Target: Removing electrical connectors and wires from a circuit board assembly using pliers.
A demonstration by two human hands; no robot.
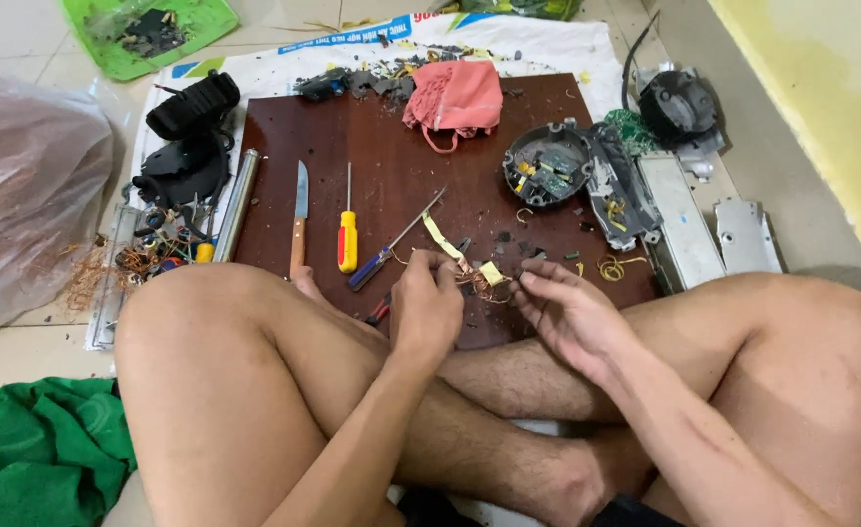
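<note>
Copper-wire coil (477, 280), seemingly between hands (494, 303)

Even, soft indoor light, fairly bright, no hard shadows; only faint shade under the knees and hands. Dull sheen on the dark red board (391, 137) and a pale glare on the clear plastic bag (20, 185) at left. Centre sharp enough; small parts btwn the fingers slightly soft. Wide-angle lens bends the edges, esp. the yellow wall (821, 107) at right.
</note>
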